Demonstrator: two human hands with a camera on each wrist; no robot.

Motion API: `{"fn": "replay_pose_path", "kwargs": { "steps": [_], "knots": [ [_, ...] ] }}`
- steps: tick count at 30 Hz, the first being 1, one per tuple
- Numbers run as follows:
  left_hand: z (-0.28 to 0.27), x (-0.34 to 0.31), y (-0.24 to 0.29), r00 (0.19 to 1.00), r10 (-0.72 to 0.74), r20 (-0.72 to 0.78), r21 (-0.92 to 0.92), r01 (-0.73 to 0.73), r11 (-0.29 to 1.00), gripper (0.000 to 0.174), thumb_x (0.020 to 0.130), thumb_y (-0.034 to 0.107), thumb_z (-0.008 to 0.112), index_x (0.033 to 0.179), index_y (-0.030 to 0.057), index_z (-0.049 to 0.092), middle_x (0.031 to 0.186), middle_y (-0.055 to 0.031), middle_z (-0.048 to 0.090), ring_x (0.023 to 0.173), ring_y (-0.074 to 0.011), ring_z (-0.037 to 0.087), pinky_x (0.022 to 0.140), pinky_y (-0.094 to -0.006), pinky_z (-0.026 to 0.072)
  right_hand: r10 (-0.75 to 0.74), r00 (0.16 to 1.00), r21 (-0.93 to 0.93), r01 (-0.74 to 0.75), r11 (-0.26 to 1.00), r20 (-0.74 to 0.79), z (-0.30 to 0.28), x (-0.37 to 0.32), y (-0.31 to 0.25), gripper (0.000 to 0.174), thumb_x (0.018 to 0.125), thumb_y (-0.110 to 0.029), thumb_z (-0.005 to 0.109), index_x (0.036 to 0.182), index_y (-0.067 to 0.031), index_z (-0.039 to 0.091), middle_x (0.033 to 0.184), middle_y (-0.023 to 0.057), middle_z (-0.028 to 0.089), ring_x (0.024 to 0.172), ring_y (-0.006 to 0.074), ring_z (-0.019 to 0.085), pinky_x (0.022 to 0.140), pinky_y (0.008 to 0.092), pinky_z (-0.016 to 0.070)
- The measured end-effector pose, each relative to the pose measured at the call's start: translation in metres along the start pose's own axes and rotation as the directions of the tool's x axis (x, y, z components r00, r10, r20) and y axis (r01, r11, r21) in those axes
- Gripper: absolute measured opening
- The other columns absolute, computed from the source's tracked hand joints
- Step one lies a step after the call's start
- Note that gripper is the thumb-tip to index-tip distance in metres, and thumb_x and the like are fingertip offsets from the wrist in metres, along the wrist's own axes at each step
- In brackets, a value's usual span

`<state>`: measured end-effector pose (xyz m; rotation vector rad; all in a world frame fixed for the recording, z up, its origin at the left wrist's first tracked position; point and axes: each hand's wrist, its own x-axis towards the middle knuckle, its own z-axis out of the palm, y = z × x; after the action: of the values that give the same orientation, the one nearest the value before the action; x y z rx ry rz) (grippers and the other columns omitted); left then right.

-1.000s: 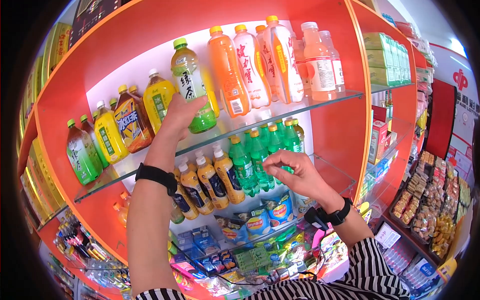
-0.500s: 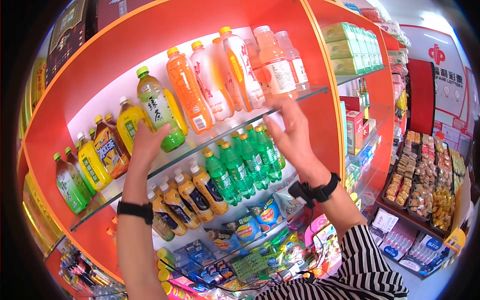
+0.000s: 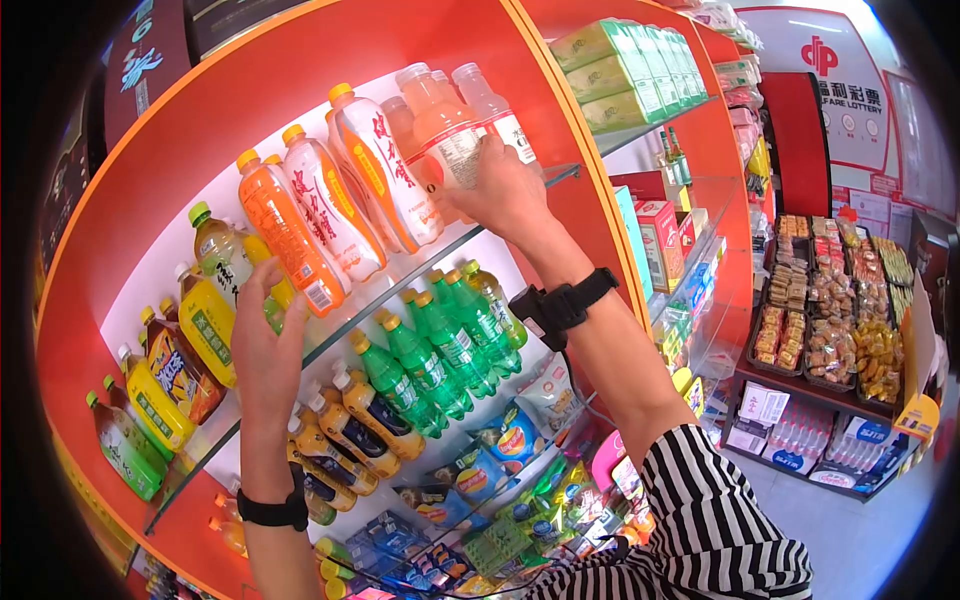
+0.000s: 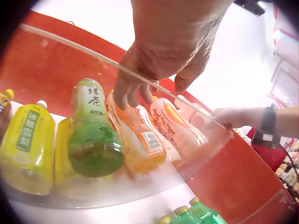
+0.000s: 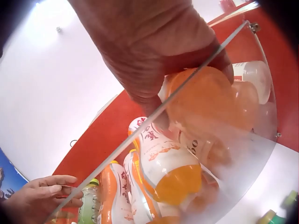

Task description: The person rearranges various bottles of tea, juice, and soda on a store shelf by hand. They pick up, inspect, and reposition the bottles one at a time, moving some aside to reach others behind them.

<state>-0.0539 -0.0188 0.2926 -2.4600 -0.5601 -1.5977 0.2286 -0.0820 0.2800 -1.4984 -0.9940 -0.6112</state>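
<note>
My right hand grips a pink drink bottle near its base, at the right end of the upper glass shelf. In the right wrist view, thumb and fingers lie on opposite sides of the bottle's orange-pink lower part. Beside it stands another pink bottle. My left hand is at the shelf's front edge with loose fingers, holding nothing. It is near a green tea bottle and an orange soda bottle. Orange-and-white bottles stand between the two hands.
Yellow and brown tea bottles fill the shelf's left. Below are green soda bottles, dark-labelled yellow bottles and snack bags. An orange-edged upright panel bounds the shelf on the right. Packaged snacks sit farther right.
The view has swung right. My right hand has risen from in front of the green soda bottles to the pink bottle and gripped it. My left hand has come away from the green tea bottle.
</note>
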Motion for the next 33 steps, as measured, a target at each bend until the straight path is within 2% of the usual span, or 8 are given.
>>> {"fn": "replay_pose_path", "kwargs": {
  "steps": [12, 18, 21, 23, 25, 28, 30, 33],
  "knots": [
    [0.046, 0.013, 0.029, 0.996, 0.079, 0.037, -0.149, -0.073, 0.986, 0.039, 0.088, 0.011, 0.055, 0.126, 0.0041, 0.05, 0.111, -0.0111, 0.06, 0.105, -0.017, 0.055, 0.088, -0.0295, 0.0443, 0.123, 0.992, 0.096, -0.122, 0.988, -0.001, 0.006, 0.0, -0.002, 0.07, 0.06, -0.039, 0.078, 0.101, 0.0102, 0.049, 0.099, 0.0263, 0.059, 0.089, 0.0382, 0.062, 0.077, 0.0432, 0.0511],
    [0.064, 0.018, 0.022, 0.992, 0.01, 0.122, -0.299, 0.027, 0.954, 0.035, 0.092, 0.014, 0.054, 0.125, 0.0043, 0.051, 0.11, -0.0094, 0.06, 0.101, -0.0132, 0.056, 0.08, -0.0245, 0.0465, -0.067, 0.961, 0.241, 0.135, 0.961, -0.269, 0.015, 0.004, 0.023, 0.071, 0.064, -0.046, 0.075, 0.101, 0.0066, 0.046, 0.092, 0.0265, 0.061, 0.084, 0.0428, 0.062, 0.074, 0.0463, 0.0503],
    [0.064, 0.022, 0.027, 0.99, -0.001, 0.139, -0.357, 0.051, 0.933, 0.035, 0.092, 0.015, 0.054, 0.126, 0.0038, 0.051, 0.107, -0.0083, 0.062, 0.098, -0.011, 0.056, 0.077, -0.0236, 0.047, -0.125, 0.941, 0.258, 0.211, 0.943, -0.316, -0.008, -0.005, 0.028, 0.068, 0.066, -0.044, 0.075, 0.102, 0.006, 0.046, 0.088, 0.0227, 0.063, 0.081, 0.0351, 0.065, 0.071, 0.0411, 0.0521],
    [0.066, 0.023, 0.023, 0.989, 0.132, 0.06, -0.337, -0.105, 0.936, 0.035, 0.093, 0.017, 0.054, 0.125, 0.0039, 0.052, 0.105, -0.006, 0.063, 0.097, -0.0092, 0.056, 0.076, -0.0223, 0.0466, -0.14, 0.938, 0.265, 0.23, 0.936, -0.318, -0.031, -0.017, 0.021, 0.066, 0.066, -0.04, 0.075, 0.103, 0.0058, 0.046, 0.087, 0.0208, 0.064, 0.08, 0.0325, 0.066, 0.07, 0.04, 0.0524],
    [0.064, 0.016, 0.033, 0.991, 0.12, 0.058, -0.418, -0.085, 0.905, 0.034, 0.093, 0.016, 0.054, 0.125, 0.0035, 0.052, 0.105, -0.0052, 0.063, 0.097, -0.0091, 0.056, 0.077, -0.0221, 0.0461, -0.234, 0.925, 0.512, 0.362, 0.779, -0.299, -0.051, -0.035, 0.013, 0.058, 0.073, -0.013, 0.069, 0.123, 0.0025, 0.043, 0.099, 0.0101, 0.057, 0.085, 0.0154, 0.055, 0.073, 0.0292, 0.0483],
    [0.068, 0.005, 0.053, 0.984, 0.178, 0.03, -0.565, -0.131, 0.814, 0.033, 0.093, 0.014, 0.055, 0.124, 0.0025, 0.052, 0.105, -0.0039, 0.063, 0.098, -0.0089, 0.056, 0.08, -0.0219, 0.0451, -0.163, 0.953, 0.326, 0.244, 0.913, -0.257, -0.064, -0.063, 0.025, 0.065, 0.068, -0.031, 0.077, 0.112, 0.005, 0.045, 0.097, 0.0147, 0.063, 0.087, 0.02, 0.063, 0.077, 0.0323, 0.0509],
    [0.074, -0.009, 0.067, 0.973, 0.23, 0.007, -0.624, -0.175, 0.761, 0.034, 0.092, 0.012, 0.055, 0.124, 0.0019, 0.051, 0.105, -0.0034, 0.063, 0.099, -0.0088, 0.056, 0.081, -0.0218, 0.0447, -0.143, 0.975, 0.391, 0.2, 0.899, -0.169, -0.067, -0.085, 0.027, 0.069, 0.068, -0.027, 0.077, 0.122, 0.0025, 0.043, 0.104, 0.0118, 0.061, 0.094, 0.0176, 0.06, 0.081, 0.0317, 0.0496],
    [0.105, -0.043, 0.084, 0.978, 0.183, 0.097, -0.747, -0.05, 0.663, 0.048, 0.086, 0.015, 0.064, 0.128, 0.0005, 0.045, 0.115, -0.01, 0.059, 0.105, -0.0165, 0.057, 0.087, -0.0284, 0.0458, -0.135, 0.968, 0.379, 0.208, 0.902, -0.21, -0.064, -0.125, 0.02, 0.062, 0.065, -0.023, 0.077, 0.111, 0.0039, 0.046, 0.096, 0.0156, 0.061, 0.085, 0.0252, 0.063, 0.074, 0.0359, 0.0505]
  ]
}}
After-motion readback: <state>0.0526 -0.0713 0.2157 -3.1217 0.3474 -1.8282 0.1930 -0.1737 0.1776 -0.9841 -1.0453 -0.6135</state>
